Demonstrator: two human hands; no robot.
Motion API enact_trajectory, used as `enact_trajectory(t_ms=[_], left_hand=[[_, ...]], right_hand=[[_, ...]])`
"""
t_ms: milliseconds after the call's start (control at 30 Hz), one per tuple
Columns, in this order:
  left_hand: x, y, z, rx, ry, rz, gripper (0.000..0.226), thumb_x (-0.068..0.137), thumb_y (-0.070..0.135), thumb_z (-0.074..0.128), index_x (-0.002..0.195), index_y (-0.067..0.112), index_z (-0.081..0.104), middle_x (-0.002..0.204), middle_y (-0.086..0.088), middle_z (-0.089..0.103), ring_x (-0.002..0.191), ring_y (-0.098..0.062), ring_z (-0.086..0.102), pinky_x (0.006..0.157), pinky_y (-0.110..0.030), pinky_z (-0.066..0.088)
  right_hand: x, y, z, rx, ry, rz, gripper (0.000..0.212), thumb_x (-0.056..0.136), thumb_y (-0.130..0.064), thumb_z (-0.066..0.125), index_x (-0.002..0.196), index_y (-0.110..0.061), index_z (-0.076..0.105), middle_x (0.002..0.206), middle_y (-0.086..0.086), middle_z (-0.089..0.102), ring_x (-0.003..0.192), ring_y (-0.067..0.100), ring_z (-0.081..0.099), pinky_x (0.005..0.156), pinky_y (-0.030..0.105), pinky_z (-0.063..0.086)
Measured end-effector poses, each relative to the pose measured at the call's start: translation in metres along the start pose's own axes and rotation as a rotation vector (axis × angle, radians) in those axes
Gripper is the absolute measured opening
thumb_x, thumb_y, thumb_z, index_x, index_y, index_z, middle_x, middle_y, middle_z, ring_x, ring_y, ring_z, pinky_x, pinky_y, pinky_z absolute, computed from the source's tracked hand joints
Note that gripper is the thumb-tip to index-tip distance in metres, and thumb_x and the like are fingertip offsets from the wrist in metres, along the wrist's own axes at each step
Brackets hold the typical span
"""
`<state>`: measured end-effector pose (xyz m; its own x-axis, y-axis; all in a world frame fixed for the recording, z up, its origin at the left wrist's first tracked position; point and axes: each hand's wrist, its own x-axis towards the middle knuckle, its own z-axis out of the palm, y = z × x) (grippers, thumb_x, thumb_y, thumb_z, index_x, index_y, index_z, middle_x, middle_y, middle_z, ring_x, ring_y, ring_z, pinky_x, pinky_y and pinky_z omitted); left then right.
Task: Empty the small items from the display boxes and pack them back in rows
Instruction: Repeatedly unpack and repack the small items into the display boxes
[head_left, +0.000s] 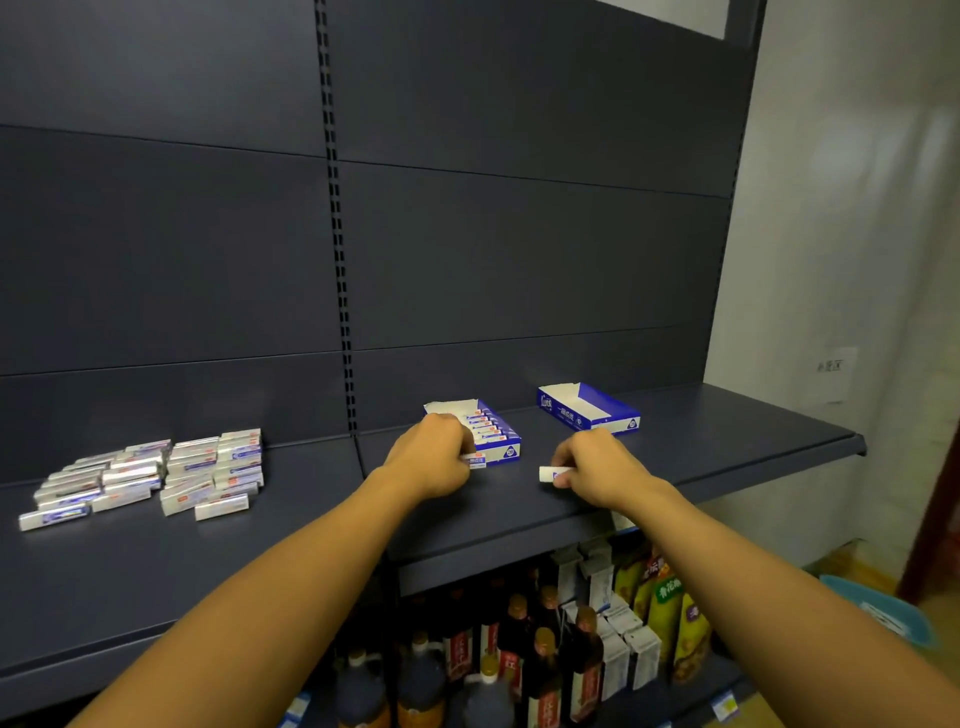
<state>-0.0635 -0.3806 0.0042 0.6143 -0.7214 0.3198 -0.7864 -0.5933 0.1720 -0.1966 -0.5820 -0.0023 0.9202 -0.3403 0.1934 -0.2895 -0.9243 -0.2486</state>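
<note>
Repacking step: left hand (434, 457) pinches a small packet (475, 459) at the half-filled display box (496, 434), mid-shelf (727, 441); right hand (597, 467) pinches another packet (551, 474) (2nd box (589, 410) empty). Next: slot it into the row, w/ loose pile (150, 475) waiting near the shelf's left end.

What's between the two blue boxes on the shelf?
Nothing: in the head view, only bare dark shelf lies between the left box and the right box.

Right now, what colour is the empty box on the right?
Blue outside, white inside, seen from the head camera: the empty box.
</note>
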Motion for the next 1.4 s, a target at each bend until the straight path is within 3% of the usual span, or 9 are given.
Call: enact_trajectory(t_ms=[67, 233, 400, 467, 767, 933, 1033, 1200, 1400], left_hand=[[0.013, -0.005, 0.005, -0.029, 0.022, 0.004, 0.004, 0.089, 0.017, 0.062, 0.091, 0.017, 0.066, 0.107, -0.004, 0.067, 0.080, -0.013, 0.056, 0.062, -0.026, 0.044], [0.046, -0.018, 0.016, -0.088, 0.104, 0.009, 0.022, 0.090, 0.018, 0.066, 0.111, 0.015, 0.071, 0.116, -0.001, 0.061, 0.094, -0.011, 0.053, 0.071, -0.027, 0.046], [0.071, -0.033, 0.022, -0.113, 0.143, -0.022, 0.024, 0.088, 0.016, 0.069, 0.111, 0.015, 0.072, 0.113, 0.000, 0.062, 0.099, -0.015, 0.059, 0.079, -0.035, 0.057], [0.074, -0.035, 0.023, -0.123, 0.142, -0.033, 0.023, 0.086, 0.016, 0.071, 0.110, 0.016, 0.073, 0.111, 0.000, 0.063, 0.097, -0.015, 0.060, 0.081, -0.038, 0.058], [0.106, -0.047, 0.026, -0.106, 0.144, -0.067, 0.021, 0.084, 0.011, 0.070, 0.101, 0.020, 0.077, 0.096, 0.007, 0.063, 0.082, -0.011, 0.059, 0.073, -0.029, 0.055], [0.118, -0.051, 0.034, -0.112, 0.137, -0.074, 0.021, 0.086, 0.012, 0.070, 0.103, 0.022, 0.077, 0.098, 0.006, 0.066, 0.084, -0.011, 0.059, 0.074, -0.027, 0.054], [0.119, -0.055, 0.041, -0.088, 0.164, -0.088, 0.020, 0.086, 0.013, 0.071, 0.104, 0.021, 0.077, 0.098, 0.007, 0.065, 0.085, -0.010, 0.060, 0.074, -0.025, 0.053], [0.114, -0.056, 0.046, -0.110, 0.260, -0.070, 0.019, 0.086, 0.014, 0.074, 0.102, 0.023, 0.078, 0.092, 0.013, 0.063, 0.079, -0.003, 0.058, 0.069, -0.009, 0.038], [0.108, -0.051, 0.051, -0.049, 0.207, -0.053, 0.025, 0.085, 0.010, 0.071, 0.107, 0.020, 0.078, 0.098, 0.010, 0.064, 0.085, -0.006, 0.059, 0.071, -0.016, 0.045]], right_hand=[[0.016, 0.005, 0.002, 0.023, 0.021, -0.016, 0.017, 0.089, -0.026, 0.073, 0.106, -0.021, 0.075, 0.105, 0.002, 0.071, 0.096, 0.018, 0.064, 0.086, 0.036, 0.055], [0.062, 0.010, 0.005, 0.032, 0.058, -0.094, 0.015, 0.088, -0.024, 0.074, 0.103, -0.024, 0.076, 0.098, -0.001, 0.072, 0.089, 0.015, 0.064, 0.080, 0.034, 0.054], [0.104, 0.010, 0.009, 0.082, 0.101, -0.185, 0.016, 0.087, -0.023, 0.073, 0.104, -0.024, 0.077, 0.100, -0.006, 0.070, 0.086, 0.011, 0.062, 0.078, 0.034, 0.056], [0.113, 0.008, 0.011, 0.108, 0.112, -0.225, 0.019, 0.087, -0.023, 0.074, 0.106, -0.023, 0.077, 0.101, -0.008, 0.066, 0.087, 0.009, 0.060, 0.073, 0.027, 0.051], [0.184, 0.008, 0.030, 0.192, 0.086, -0.415, 0.023, 0.082, -0.024, 0.079, 0.105, -0.022, 0.078, 0.101, -0.009, 0.069, 0.082, 0.008, 0.061, 0.066, 0.016, 0.046], [0.215, 0.012, 0.052, 0.253, 0.074, -0.522, 0.017, 0.081, -0.022, 0.079, 0.097, -0.024, 0.079, 0.093, -0.011, 0.068, 0.081, 0.009, 0.062, 0.069, 0.020, 0.050], [0.227, 0.014, 0.066, 0.278, 0.096, -0.568, 0.017, 0.083, -0.025, 0.079, 0.099, -0.022, 0.077, 0.091, -0.014, 0.065, 0.078, 0.004, 0.060, 0.068, 0.013, 0.044], [0.236, 0.015, 0.071, 0.269, 0.127, -0.637, 0.015, 0.083, -0.027, 0.078, 0.097, -0.025, 0.076, 0.091, -0.015, 0.063, 0.079, 0.003, 0.058, 0.069, 0.017, 0.049], [0.234, 0.023, 0.065, 0.222, 0.095, -0.647, 0.021, 0.082, -0.030, 0.079, 0.102, -0.026, 0.076, 0.093, -0.017, 0.061, 0.080, 0.003, 0.058, 0.071, 0.018, 0.049]])
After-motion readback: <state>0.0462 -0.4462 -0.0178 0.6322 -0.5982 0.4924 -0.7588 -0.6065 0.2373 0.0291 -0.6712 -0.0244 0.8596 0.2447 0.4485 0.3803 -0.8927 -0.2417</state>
